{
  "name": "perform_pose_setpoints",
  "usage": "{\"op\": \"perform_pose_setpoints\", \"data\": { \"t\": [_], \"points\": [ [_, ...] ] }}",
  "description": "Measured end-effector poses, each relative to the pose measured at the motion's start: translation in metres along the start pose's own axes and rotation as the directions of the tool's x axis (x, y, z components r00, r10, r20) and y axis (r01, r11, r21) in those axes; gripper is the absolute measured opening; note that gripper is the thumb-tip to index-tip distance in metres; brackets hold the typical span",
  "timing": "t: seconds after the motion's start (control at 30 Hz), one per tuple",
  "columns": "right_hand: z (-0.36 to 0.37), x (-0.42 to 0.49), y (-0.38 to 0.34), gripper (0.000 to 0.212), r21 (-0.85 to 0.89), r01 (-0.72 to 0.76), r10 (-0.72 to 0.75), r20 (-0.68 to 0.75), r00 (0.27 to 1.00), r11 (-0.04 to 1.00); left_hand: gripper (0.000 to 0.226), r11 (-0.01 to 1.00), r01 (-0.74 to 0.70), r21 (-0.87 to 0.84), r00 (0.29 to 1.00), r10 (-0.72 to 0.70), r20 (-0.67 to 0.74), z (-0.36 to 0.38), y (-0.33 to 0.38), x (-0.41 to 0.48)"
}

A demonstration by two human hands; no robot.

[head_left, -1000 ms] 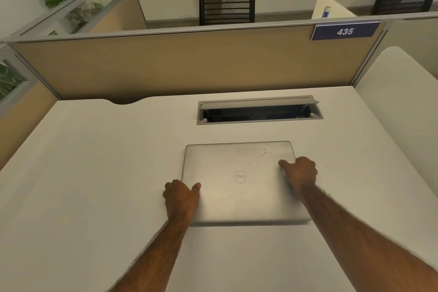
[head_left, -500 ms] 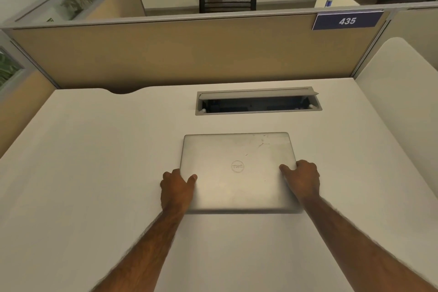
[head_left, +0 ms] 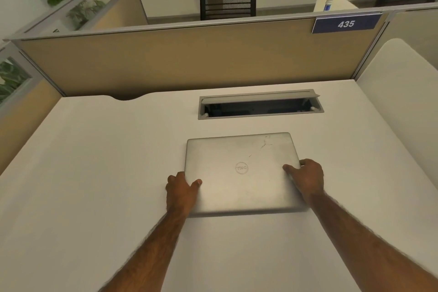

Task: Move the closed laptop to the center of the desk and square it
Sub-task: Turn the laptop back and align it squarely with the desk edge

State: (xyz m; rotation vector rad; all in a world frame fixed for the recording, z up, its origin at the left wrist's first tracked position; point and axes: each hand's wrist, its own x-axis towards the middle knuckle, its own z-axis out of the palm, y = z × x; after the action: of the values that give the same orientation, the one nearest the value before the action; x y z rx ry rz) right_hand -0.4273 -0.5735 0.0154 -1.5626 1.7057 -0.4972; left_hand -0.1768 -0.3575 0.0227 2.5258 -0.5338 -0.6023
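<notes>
Our fingers [head_left: 305, 163] clasp the closed laptop [head_left: 241, 173] by both side edges — left hand [head_left: 181, 188], right hand [head_left: 308, 178] — mid-worktop [head_left: 94, 173], just before the open cable tray [head_left: 260, 106], beige partition [head_left: 189, 59] behind.

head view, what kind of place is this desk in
Most likely an open-plan office cubicle. A tan fabric partition with grey metal trim walls in the white desk, a blue number plate reading 435 marks the station, and a grey flip-up cable hatch is set into the desktop.
</notes>
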Motion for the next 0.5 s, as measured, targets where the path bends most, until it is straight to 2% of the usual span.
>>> {"op": "perform_pose_setpoints", "data": {
  "t": [0.17, 0.5],
  "points": [
    [-0.0010, -0.0043, 0.0067, 0.039, -0.001, 0.009, -0.009, 0.008, 1.000, 1.000, 0.062, 1.000, -0.014, -0.014, 1.000, 0.014, 0.020, -0.0005, -0.0051, 0.0023],
    [-0.0064, -0.0052, 0.0099, 0.043, -0.009, 0.021, -0.020, 0.028, 0.999, 1.000, 0.062, 0.999, -0.010, -0.048, 0.999, 0.012, 0.038, 0.0023, -0.0092, -0.0013]
  ]
}}
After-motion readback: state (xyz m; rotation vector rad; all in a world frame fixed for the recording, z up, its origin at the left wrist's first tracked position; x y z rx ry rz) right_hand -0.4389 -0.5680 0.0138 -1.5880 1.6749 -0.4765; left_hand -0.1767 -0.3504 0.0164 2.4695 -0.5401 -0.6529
